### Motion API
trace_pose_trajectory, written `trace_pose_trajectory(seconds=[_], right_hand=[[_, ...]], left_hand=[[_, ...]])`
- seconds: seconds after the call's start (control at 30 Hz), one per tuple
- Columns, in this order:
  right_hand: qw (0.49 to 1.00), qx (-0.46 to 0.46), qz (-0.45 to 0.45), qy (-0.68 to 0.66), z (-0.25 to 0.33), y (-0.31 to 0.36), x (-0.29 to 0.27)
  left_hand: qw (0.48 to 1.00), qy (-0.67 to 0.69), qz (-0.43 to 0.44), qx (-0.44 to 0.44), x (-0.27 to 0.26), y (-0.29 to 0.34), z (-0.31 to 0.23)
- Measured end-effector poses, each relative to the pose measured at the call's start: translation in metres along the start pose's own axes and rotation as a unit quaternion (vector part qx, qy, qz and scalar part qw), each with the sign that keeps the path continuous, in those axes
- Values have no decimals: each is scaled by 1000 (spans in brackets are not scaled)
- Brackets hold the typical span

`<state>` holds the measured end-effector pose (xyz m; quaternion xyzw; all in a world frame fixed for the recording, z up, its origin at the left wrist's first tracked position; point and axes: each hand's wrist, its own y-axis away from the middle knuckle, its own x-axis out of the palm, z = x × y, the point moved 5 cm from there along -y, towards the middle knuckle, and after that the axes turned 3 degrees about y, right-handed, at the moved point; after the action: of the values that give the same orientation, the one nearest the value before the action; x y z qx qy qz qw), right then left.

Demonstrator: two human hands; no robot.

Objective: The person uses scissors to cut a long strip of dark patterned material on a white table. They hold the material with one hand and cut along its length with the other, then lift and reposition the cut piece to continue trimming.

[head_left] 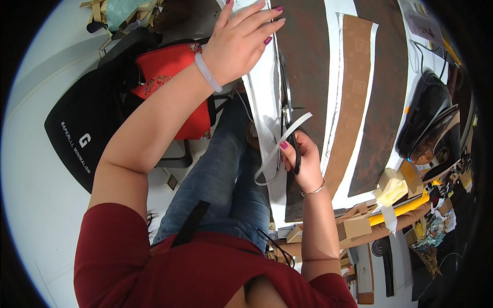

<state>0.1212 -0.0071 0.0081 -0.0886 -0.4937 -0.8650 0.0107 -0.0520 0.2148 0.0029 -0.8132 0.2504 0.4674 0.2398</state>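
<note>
My left hand [237, 45] lies flat with its fingers stretched over the edge of a white sheet [262, 110] and a dark brown mottled panel [304, 61]. My right hand [304, 156] grips the black handles of a pair of scissors [286, 92]. The scissors' blades point away from me along the border between the white sheet and the brown panel. A narrow white strip [300, 124] curls up by my right thumb and loops down below it. Whether the blades are parted is hard to see.
A lighter brown patterned strip [354, 61] with white edges lies right of the panel, partly over another dark panel [385, 77]. A black clothes iron [429, 113] stands at the right, near a pale yellow block [391, 187]. A red bag [174, 66] rests on a black chair at left.
</note>
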Motion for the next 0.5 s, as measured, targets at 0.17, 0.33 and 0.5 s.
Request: trace_pose_trajectory(seconds=[0.17, 0.33, 0.5], right_hand=[[1000, -10, -5, -7, 7, -9, 6], [1000, -11, -8, -15, 7, -11, 13], [1000, 2, -15, 14, 6, -10, 13]], left_hand=[[999, 16, -50, 11, 6, 2, 2], [998, 33, -50, 6, 10, 5, 7], [999, 1, -42, 5, 10, 5, 11]])
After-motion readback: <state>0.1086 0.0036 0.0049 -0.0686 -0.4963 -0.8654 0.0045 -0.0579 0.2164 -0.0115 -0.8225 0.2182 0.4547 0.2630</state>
